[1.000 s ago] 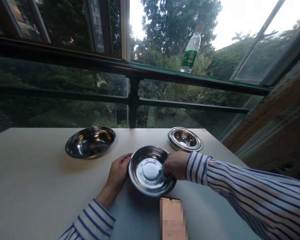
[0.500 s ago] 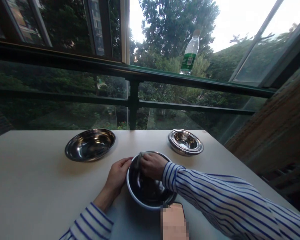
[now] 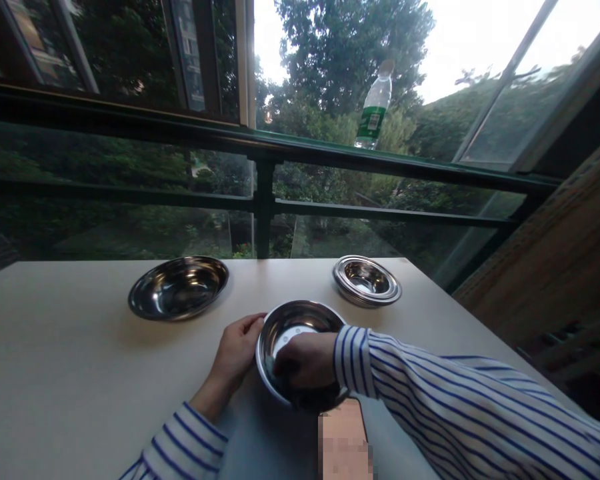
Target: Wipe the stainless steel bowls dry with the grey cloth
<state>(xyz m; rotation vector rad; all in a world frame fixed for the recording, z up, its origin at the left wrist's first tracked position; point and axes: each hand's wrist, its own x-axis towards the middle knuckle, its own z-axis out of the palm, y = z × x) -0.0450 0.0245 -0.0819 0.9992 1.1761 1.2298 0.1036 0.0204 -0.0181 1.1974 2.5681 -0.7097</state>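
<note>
A shiny metal bowl [image 3: 323,317] stands tilted slightly toward me near the table's front. My left hand [image 3: 237,350] grips its left rim, fingers on the outside and thumb at the edge. Inside the bowl, low on the left, my right hand [image 3: 307,360] is closed, with the knuckles up and the fingertips hidden. A small bit of greyish cloth [image 3: 271,365] shows beside its fingers, against the inner wall. White reflections lie on the bowl's inside behind the hand.
On the white table [image 3: 70,373], a wide metal basin [image 3: 180,290] sits back left and several nested metal bowls [image 3: 367,280] back right. A phone [image 3: 343,433], partly blurred out, lies in front of the bowl. A plastic bottle [image 3: 373,120] stands on the green railing [image 3: 410,163].
My right hand has moved with the cloth from the bowl's far upper rim down into its lower left inside. My left hand keeps its hold on the rim. The view has shifted slightly.
</note>
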